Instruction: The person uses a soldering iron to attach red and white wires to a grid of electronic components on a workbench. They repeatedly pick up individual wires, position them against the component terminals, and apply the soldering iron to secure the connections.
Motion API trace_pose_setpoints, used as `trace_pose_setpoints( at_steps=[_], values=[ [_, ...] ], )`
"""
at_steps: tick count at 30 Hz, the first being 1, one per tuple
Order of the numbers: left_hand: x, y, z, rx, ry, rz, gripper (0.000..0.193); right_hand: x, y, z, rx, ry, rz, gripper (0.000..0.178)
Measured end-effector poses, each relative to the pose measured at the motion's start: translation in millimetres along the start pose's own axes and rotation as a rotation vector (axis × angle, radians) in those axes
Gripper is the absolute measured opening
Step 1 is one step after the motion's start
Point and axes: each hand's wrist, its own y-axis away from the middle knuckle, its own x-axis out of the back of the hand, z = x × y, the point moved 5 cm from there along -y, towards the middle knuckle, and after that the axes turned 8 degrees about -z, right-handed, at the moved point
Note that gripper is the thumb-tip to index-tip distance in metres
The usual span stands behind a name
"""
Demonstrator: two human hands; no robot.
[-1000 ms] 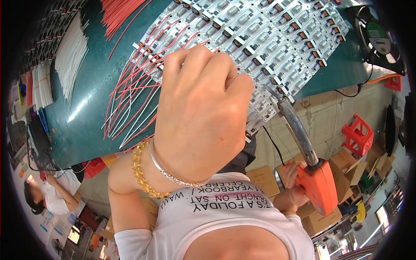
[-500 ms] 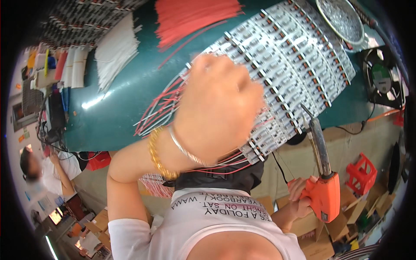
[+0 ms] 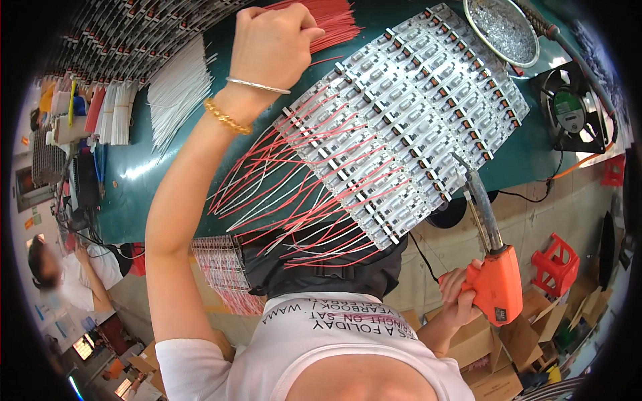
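The left hand [image 3: 273, 48] curls at the red wire pile [image 3: 340, 27], its hold unclear; picking singly should work best. The board panel [image 3: 428, 100] lies on the table [image 3: 130, 207]; the right hand [image 3: 461, 295], wrapped around the soldering gun [image 3: 498, 284], should stay steady.

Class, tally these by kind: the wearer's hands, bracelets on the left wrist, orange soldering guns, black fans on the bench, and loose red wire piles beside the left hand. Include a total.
Hands, left hand and right hand: 2
Bracelets, gold beaded bracelet and silver bangle: 2
Orange soldering gun: 1
Black fan: 1
Red wire pile: 1
Total: 7
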Motion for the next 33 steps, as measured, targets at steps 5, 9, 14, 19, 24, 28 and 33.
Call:
trace_pose_setpoints(
  at_steps=[5, 9, 14, 19, 24, 28, 33],
  values=[
    [33, 24, 28, 0.197, 0.482, -0.081, 0.010, -2, 0, -6, -0.021, -0.015, 0.004, 0.058],
    [42, 65, 79, 0.248, 0.732, -0.087, 0.009, 8, 13, -1, -0.045, -0.075, -0.007, 0.060],
    [31, 97, 140, 0.087, 0.490, -0.112, 0.010, 6, 14, -14, -0.049, -0.003, -0.027, 0.064],
    [16, 107, 151, 0.131, 0.494, -0.106, 0.012, 55, 60, -12, -0.225, 0.294, -0.256, 0.070],
    [12, 104, 163, 0.097, 0.425, -0.110, 0.014, 20, 51, -16, -0.217, 0.236, 0.040, 0.074],
    [14, 105, 160, 0.095, 0.407, -0.136, 0.015, 10, 40, -20, -0.469, 0.335, 0.205, 0.081],
    [15, 101, 160, 0.085, 0.415, -0.182, 0.015, 13, 40, -18, -0.507, 0.307, 0.153, 0.074]
  ],
)
